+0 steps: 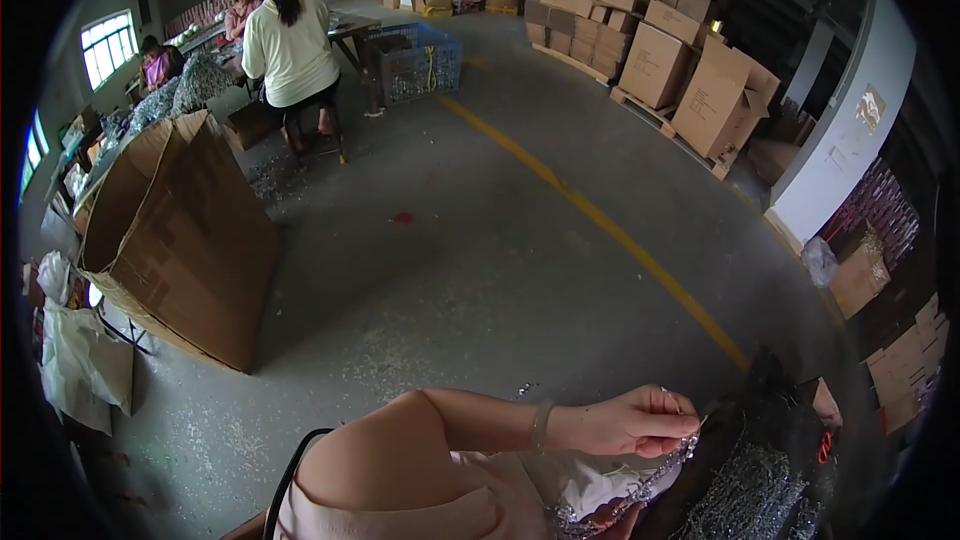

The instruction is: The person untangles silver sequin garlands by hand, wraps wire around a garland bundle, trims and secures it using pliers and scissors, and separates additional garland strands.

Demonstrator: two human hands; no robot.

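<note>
At the lower right, my left hand (640, 423) is closed in a pinch on a thin silvery strand (658, 480), with a bracelet on its wrist. The strand hangs from the fingertips down toward my lap. Low at the bottom edge, my right hand (618, 520) shows only in part and is dim; the strand runs beside it, and its grip is hard to make out. A heap of silvery tinsel (750, 495) lies to the right of both hands.
A large open cardboard box (190, 240) stands at the left. A seated person (292, 50), a blue crate (415, 65) and people at a table are farther back. Stacked boxes (655, 65) and a pillar (850, 120) stand right. Red-handled scissors (825, 447) lie near the tinsel.
</note>
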